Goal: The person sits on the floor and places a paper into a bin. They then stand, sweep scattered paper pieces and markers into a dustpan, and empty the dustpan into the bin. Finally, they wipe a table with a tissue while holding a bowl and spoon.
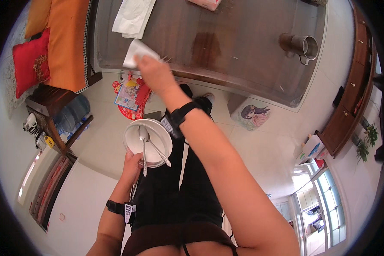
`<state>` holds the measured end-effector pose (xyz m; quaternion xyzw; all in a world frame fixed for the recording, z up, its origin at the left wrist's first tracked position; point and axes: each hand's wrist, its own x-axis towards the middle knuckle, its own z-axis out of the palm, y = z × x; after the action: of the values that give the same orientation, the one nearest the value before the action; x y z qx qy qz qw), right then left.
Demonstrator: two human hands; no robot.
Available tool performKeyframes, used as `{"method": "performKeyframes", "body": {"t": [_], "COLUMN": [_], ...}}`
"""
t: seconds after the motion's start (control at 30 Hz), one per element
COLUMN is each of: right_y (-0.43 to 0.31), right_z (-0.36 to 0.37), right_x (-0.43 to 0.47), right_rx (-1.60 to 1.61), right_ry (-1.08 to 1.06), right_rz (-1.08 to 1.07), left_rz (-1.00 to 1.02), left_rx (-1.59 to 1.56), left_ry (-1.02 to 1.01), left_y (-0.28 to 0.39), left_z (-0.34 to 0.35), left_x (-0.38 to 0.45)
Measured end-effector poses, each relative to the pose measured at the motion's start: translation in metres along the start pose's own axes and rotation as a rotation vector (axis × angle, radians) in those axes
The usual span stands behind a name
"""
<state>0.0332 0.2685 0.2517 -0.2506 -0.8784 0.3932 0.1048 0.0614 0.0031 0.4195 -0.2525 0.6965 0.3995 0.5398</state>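
Observation:
My left hand [132, 164] grips the near rim of a small stack of white bowls [136, 140], held above the floor in front of my legs. Two metal spoons [144, 136] lie crossed in the top bowl, their handles sticking out over the near rim. Stretched over the left part of the table's near edge, my right hand [155, 72] holds a white piece, apparently paper [136, 51]; motion blurs it, so its exact form is unclear. Thin pointed bits [167, 59] show beside the fingers. White paper sheets [132, 19] lie just beyond.
The dark wooden table [243, 38] has a clear cover and a wet-looking patch [206, 44]. A metal mug [304, 48] lies or stands near its right edge. Below are a stool with a cartoon print [251, 112] and red paper decorations [131, 96]. A wooden bench [48, 99] stands left.

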Motion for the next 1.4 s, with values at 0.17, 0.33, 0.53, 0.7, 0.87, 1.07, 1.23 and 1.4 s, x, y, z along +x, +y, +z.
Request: {"method": "performKeyframes", "body": {"t": [0.17,0.33,0.53,0.7,0.87,1.07,1.23,1.4], "right_y": [0.025,0.141,0.199,0.224,0.147,0.028,0.093,0.136], "right_z": [-0.005,-0.146,-0.283,-0.247,-0.121,-0.042,-0.159,-0.154], "right_x": [-0.031,-0.096,-0.217,-0.237,-0.139,-0.028,-0.052,-0.052], "right_rx": [-0.017,-0.388,-0.224,-0.535,-0.444,0.219,-0.141,-0.358], "right_ry": [0.102,0.285,0.640,0.732,0.633,0.304,0.436,0.560], "right_rz": [-0.053,0.202,0.597,0.689,0.486,0.115,0.208,0.413], "left_rz": [-0.012,-0.022,0.001,0.050,-0.002,0.016,0.041,0.002], "left_rx": [-0.087,-0.116,-0.097,-0.139,-0.108,-0.150,-0.218,-0.307], "left_ry": [0.046,0.004,-0.043,-0.140,-0.044,-0.033,-0.064,-0.040], "left_y": [-0.007,-0.012,-0.017,-0.009,-0.009,-0.010,-0.016,-0.033], "left_z": [0.005,0.001,0.000,0.003,0.001,-0.007,-0.021,-0.035], "left_x": [-0.004,0.002,0.010,0.007,0.005,0.001,0.001,0.004]}}
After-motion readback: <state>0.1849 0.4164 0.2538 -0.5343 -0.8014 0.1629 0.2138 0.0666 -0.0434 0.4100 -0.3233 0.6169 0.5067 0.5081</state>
